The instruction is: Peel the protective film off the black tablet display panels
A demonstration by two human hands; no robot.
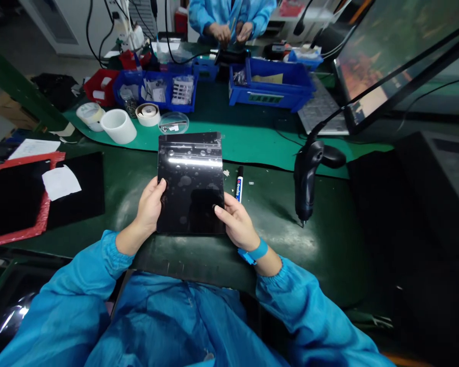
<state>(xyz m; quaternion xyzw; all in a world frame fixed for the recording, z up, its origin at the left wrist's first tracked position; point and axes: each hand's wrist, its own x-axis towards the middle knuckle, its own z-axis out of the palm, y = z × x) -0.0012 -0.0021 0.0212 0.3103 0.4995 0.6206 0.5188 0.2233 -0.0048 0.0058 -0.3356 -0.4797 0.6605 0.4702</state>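
Observation:
Both hands hold a flat, glossy black panel (189,204), tablet-like, over the dark green bench. Bubbles show under a clear film on its face, and a bright strip of light reflects across the upper part. My left hand (150,205) grips the left edge with its thumb on the front. On the right edge, my right hand (237,220) is closed the same way, wearing a blue wristband (254,251). The fingers behind the panel are hidden. Just beyond my right hand lies a marker pen (239,184) with a black cap, beside small white scraps.
An electric screwdriver (308,178) hangs at right by a monitor (401,56). Blue bins (271,84), tape rolls (118,126) and a clear dish (174,123) stand behind. Black sheets (78,204) and red wrap (46,204) lie left. A co-worker's hands (231,33) work opposite.

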